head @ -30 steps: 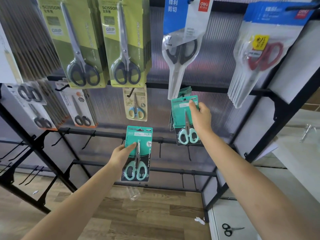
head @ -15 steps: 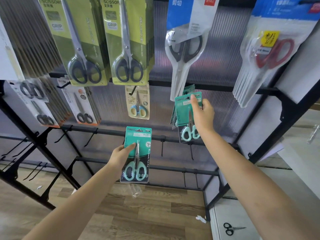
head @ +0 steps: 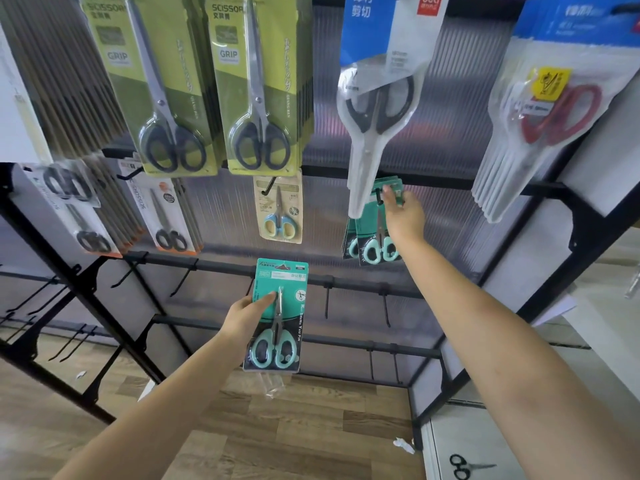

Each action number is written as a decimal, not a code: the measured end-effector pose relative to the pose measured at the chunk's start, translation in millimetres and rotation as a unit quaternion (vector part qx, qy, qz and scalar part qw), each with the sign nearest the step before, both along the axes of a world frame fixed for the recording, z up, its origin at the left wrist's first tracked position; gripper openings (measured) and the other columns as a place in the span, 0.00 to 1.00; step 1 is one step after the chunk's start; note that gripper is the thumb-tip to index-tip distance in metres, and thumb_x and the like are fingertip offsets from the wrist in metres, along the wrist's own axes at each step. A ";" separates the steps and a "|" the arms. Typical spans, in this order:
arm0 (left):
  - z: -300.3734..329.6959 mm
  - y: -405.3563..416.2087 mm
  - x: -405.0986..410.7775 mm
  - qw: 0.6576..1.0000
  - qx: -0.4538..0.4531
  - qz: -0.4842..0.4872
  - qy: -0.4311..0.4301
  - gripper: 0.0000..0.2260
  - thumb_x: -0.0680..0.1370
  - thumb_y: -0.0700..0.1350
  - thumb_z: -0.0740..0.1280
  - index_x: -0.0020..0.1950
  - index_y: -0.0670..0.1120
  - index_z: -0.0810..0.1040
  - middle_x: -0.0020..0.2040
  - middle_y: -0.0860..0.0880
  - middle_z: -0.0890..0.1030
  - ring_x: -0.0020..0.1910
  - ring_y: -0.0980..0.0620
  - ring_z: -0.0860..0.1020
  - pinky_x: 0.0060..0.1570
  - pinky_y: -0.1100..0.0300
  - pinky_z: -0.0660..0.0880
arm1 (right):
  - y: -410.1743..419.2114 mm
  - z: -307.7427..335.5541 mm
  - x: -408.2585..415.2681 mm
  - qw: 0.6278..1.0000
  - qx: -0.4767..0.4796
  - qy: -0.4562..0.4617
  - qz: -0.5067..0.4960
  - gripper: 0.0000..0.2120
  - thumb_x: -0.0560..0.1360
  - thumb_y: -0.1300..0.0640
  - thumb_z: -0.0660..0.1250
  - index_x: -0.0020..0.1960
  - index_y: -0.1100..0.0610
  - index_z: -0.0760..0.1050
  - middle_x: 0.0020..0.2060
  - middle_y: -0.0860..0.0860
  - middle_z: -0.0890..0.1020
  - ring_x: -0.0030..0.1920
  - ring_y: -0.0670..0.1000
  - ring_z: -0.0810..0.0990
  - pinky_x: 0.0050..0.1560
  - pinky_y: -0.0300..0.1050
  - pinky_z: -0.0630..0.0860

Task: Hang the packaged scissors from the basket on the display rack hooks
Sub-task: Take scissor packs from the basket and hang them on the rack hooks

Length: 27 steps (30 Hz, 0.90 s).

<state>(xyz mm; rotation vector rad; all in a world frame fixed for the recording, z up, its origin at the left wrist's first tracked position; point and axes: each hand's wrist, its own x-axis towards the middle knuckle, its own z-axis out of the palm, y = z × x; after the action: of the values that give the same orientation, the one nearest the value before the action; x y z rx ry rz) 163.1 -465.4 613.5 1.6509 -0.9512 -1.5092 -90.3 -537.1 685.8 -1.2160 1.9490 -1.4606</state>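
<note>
In front of the black display rack (head: 349,282), the left hand (head: 247,315) holds a teal-carded pack of scissors (head: 277,318) upright, its fingers behind the card and the thumb pressed on the front. The long axis of this pack runs vertically: blades point up, mint handles sit at the bottom, the hang hole at the top. It hangs in the air in front of a lower rail, just beside bare hooks (head: 327,301).

Higher and to the right, the right hand (head: 403,220) pinches the top edge of a second teal pack (head: 375,237) at a hook on the middle rail, where it lies against other like packs, handles down. The tip of a white-and-blue pouch of black-handled scissors (head: 375,109) hangs down just beside that hook, touching the teal cards' upper left.

Around them hang green-carded scissors (head: 258,84), a small yellow-and-blue pair (head: 278,211) and red-handled pouches (head: 547,112). Loose black scissors (head: 465,466) lie on a white surface at lower right, above wooden flooring (head: 277,434).
</note>
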 end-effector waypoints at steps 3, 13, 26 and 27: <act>1.3 -0.6 1.7 1.000 -0.007 0.001 0.014 0.07 0.77 0.48 0.67 0.48 0.46 0.73 0.44 0.44 0.80 0.44 0.43 0.80 0.50 0.49 0.77 | -2.9 -0.3 -0.2 0.999 0.023 0.024 -0.006 0.23 0.78 0.40 0.56 0.53 0.61 0.70 0.37 0.50 0.74 0.38 0.50 0.73 0.34 0.42 0.67; 0.8 10.2 -10.9 0.998 -0.007 -0.060 0.015 0.10 0.77 0.48 0.67 0.52 0.44 0.74 0.48 0.42 0.82 0.47 0.41 0.82 0.54 0.45 0.77 | 49.6 -10.6 -7.3 0.997 0.041 0.063 0.016 0.22 0.80 0.52 0.60 0.70 0.62 0.64 0.60 0.56 0.76 0.59 0.52 0.75 0.52 0.39 0.67; 23.1 43.9 -77.6 0.973 -0.083 -0.201 0.074 0.04 0.78 0.42 0.65 0.45 0.44 0.77 0.43 0.44 0.82 0.39 0.47 0.80 0.41 0.56 0.78 | 141.7 -11.1 -4.9 0.962 0.113 0.166 0.185 0.02 0.78 0.55 0.64 0.49 0.52 0.75 0.43 0.44 0.78 0.47 0.45 0.77 0.49 0.38 0.72; 24.8 44.7 -80.1 0.972 -0.087 -0.204 0.078 0.04 0.78 0.42 0.65 0.45 0.44 0.77 0.44 0.44 0.82 0.40 0.47 0.80 0.42 0.55 0.78 | 143.0 -9.5 -6.7 0.961 0.106 0.173 0.186 0.02 0.78 0.56 0.64 0.47 0.51 0.75 0.41 0.42 0.78 0.46 0.45 0.77 0.48 0.39 0.72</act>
<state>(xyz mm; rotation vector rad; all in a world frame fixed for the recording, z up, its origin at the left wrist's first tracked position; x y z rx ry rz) 82.9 -420.7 638.3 1.2407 -1.3509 -1.7356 -97.0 -394.1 676.4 -1.7091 1.8883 -0.8726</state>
